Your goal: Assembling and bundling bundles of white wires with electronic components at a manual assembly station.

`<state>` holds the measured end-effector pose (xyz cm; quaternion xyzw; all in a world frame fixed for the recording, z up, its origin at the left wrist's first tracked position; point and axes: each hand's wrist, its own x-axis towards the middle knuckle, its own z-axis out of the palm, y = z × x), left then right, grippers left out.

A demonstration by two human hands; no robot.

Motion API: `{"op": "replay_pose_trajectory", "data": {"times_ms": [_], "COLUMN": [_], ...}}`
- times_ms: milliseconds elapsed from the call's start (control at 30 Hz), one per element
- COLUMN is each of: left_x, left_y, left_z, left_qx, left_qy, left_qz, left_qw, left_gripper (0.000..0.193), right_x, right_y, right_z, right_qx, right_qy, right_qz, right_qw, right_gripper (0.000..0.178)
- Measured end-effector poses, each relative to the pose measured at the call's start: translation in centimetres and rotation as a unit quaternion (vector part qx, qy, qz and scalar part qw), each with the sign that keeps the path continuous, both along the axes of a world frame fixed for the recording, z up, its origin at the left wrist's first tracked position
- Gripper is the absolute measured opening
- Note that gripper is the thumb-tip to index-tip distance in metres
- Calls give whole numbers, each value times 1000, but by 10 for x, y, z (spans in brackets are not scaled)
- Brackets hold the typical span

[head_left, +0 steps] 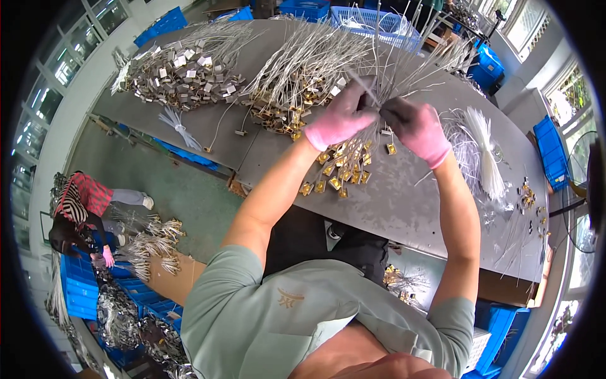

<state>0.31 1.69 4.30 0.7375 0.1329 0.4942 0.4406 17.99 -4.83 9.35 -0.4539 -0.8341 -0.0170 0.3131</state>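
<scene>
My left hand (341, 117) and right hand (413, 126), pink-gloved, clamped together on a thin grey wire bundle (404, 69); brass-coloured square clips (338, 170) dangling below the bundle, over the grey table (404, 202)

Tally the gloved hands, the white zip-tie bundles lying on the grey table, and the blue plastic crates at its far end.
Pink-gloved hands (left, right): 2
White zip-tie bundles (): 2
Blue plastic crates (): 2
Total: 6
</scene>
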Motion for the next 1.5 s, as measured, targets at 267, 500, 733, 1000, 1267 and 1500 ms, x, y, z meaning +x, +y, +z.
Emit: {"op": "replay_pose_trajectory", "data": {"times_ms": [267,500,733,1000,1267,1500], "left_x": [-7,-8,-20,-22,-18,10], "left_y": [-3,-13,-2,7,-2,4], "left_z": [-2,4,0,-17,-17,-27], "left_qx": [155,224,-227,-301,-207,188], "left_qy": [54,121,-125,-165,-126,-61], "left_qz": [199,236,-70,-239,-90,310], "left_qw": [966,938,963,908,966,930], "left_gripper": [27,26,19,22,32,26], "right_x": [-19,-23,-18,-10,-18,-16], "right_y": [-3,6,-3,-4,-8,-1], "right_z": [13,8,-1,-1,8,3], "right_qx": [-32,-11,-144,71,61,88], "right_qy": [88,76,250,-21,51,-79], "right_qz": [-45,-96,13,77,49,29], "right_qw": [995,992,957,994,996,993], "right_gripper": [15,19,13,6,7,10]}}
